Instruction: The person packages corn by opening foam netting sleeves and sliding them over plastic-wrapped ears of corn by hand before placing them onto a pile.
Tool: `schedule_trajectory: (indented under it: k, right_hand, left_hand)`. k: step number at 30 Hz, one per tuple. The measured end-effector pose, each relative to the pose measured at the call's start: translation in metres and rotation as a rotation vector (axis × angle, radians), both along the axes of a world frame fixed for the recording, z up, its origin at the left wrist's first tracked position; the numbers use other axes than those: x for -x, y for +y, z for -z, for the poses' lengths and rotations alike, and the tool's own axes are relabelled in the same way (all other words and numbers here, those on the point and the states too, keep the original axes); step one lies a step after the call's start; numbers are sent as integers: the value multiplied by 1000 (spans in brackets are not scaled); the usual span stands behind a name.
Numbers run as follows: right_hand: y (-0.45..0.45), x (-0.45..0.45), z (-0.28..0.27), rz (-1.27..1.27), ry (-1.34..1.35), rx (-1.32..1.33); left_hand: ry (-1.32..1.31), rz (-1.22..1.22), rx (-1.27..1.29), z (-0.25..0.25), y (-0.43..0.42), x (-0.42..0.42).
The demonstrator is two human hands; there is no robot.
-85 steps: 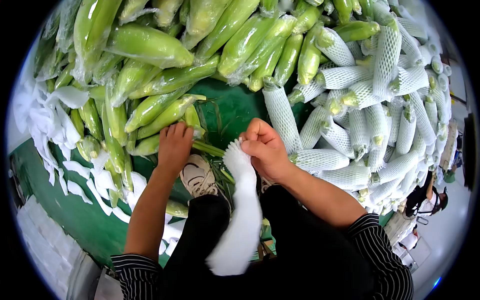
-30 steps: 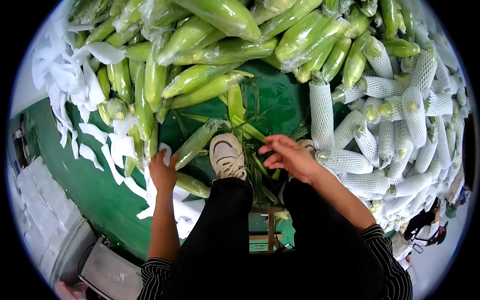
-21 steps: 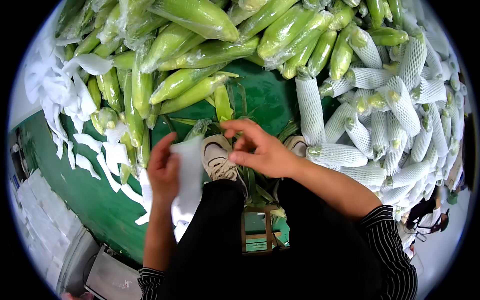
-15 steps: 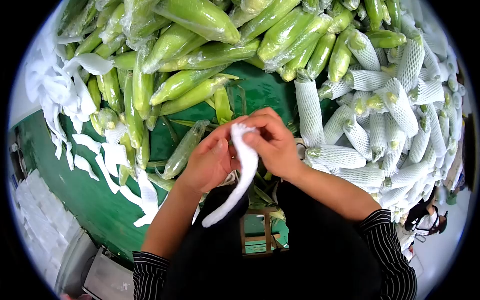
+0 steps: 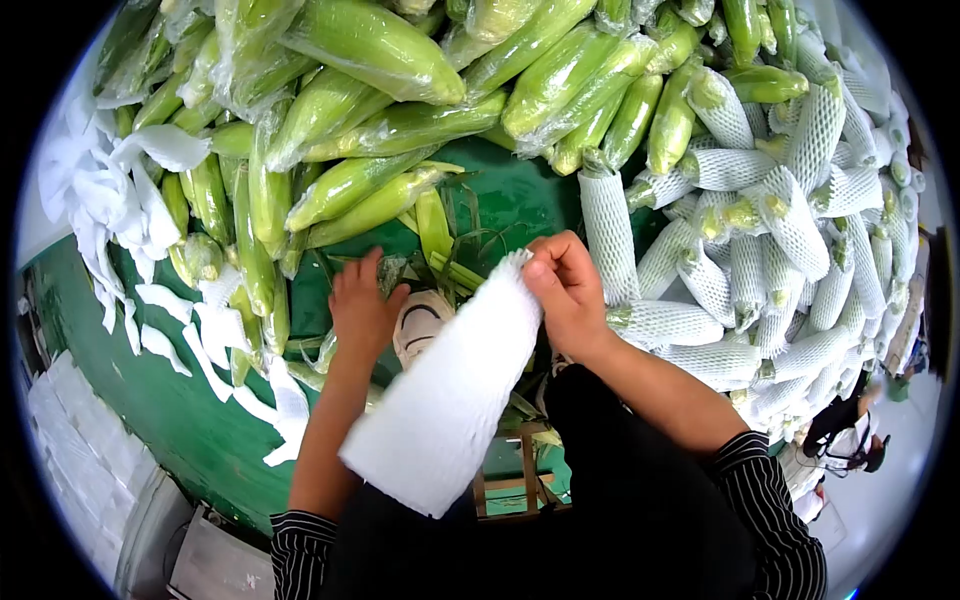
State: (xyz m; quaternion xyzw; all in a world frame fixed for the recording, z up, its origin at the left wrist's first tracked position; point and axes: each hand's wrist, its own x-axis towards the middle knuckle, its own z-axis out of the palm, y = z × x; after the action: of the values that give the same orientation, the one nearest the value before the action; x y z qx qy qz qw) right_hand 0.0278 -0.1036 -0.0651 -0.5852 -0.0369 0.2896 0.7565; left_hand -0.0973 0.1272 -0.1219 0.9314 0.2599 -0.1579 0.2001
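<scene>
At the centre of the frame, the right hand has its grip pinched together on the gathered upper end of a white foam sleeve, whose wide end hangs toward the lower left, over the person's lap. The left hand has its fingers apart over a film-wrapped ear of corn, left of centre and mostly hidden beneath it (whether they touch, I cannot tell). The step in hand seems to be picking up an ear with the sleeve held ready; sleeving it would call for a closed left grip and a spread sleeve mouth. Netted ears fill the right of the frame.
</scene>
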Motion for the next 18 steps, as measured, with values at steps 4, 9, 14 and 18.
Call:
schedule_trajectory:
  k: [4, 9, 14, 18]
  right_hand:
    - [-9, -13, 7, 10, 410, -207]
    - [-27, -28, -16, -247, 559, -700]
    - [-11, -22, -52, -280, 679, -464]
    - [15, -27, -37, 123, 720, -106]
  left_hand:
    - [-132, 149, 157, 6, 11, 8]
    - [-475, 290, 392, -84, -23, -30]
    - [-728, 470, 524, -79, -49, -58]
    - [-605, 452, 41, -93, -57, -59]
